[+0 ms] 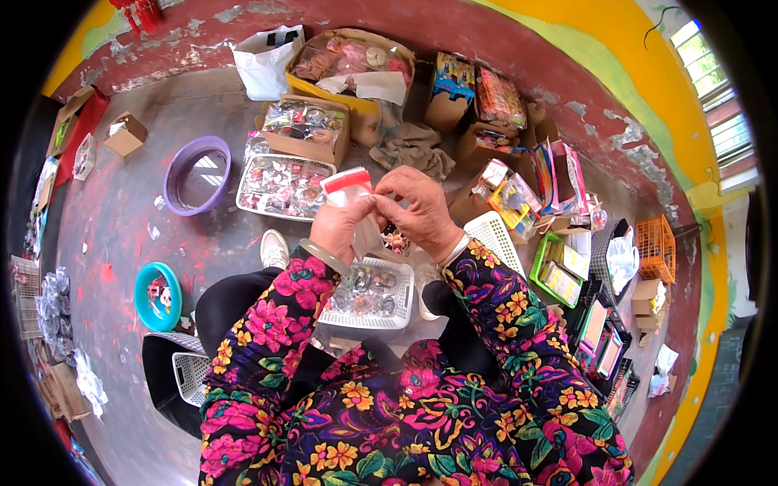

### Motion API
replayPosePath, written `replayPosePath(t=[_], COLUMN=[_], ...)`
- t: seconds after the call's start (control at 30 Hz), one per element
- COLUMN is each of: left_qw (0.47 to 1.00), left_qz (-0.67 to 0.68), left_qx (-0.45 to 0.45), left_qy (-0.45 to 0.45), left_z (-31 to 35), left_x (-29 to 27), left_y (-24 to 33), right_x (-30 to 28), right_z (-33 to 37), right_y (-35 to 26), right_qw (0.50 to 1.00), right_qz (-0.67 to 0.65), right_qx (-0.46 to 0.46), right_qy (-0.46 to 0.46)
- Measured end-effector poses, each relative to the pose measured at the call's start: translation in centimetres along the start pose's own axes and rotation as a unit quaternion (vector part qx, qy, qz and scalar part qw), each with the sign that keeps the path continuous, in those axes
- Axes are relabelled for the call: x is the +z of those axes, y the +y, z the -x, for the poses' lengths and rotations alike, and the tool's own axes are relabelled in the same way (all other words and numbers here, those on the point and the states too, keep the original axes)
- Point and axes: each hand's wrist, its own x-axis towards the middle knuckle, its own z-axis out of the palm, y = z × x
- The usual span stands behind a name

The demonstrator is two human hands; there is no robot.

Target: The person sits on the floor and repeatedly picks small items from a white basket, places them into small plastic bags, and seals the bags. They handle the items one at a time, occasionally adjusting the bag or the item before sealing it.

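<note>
My left hand (pixel 339 231) is closed round a small clear plastic bag (pixel 347 188) with a red strip along its top edge. Thumb and fingers of my right hand (pixel 423 212) are pinched together at the bag's right side, touching it. Whatever the bag may contain is hidden by my fingers. A tiny doll-like trinket (pixel 395 241) shows just under my hands. Below them, between my knees, stands a white plastic basket (pixel 403 317) with several small items in clear wrapping.
Ahead sit a white tray of packaged trinkets (pixel 240 194), a cardboard box (pixel 340 146) and a purple basin (pixel 172 182). A turquoise basin (pixel 139 296) is at left. Toward the right are a green basket (pixel 545 279), a white basket (pixel 496 235) and an orange crate (pixel 655 247).
</note>
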Motion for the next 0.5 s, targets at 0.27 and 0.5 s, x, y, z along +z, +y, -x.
replayPosePath(t=[0.27, 0.5], left_qw=[0.995, 0.992], left_qz=[-0.088, -0.113], left_qx=[-0.038, -0.05], left_qy=[-0.025, -0.021], left_z=[0.2, 0.1], left_x=[0.6, 0.2], left_y=[0.2, -0.1], right_x=[0.1, 0.1], right_z=[0.0, 0.2], right_y=[-0.1, 1.1], right_qw=[0.998, 0.956], right_qz=[-0.039, -0.196], right_qx=[0.046, 0.215], right_qy=[-0.034, -0.036])
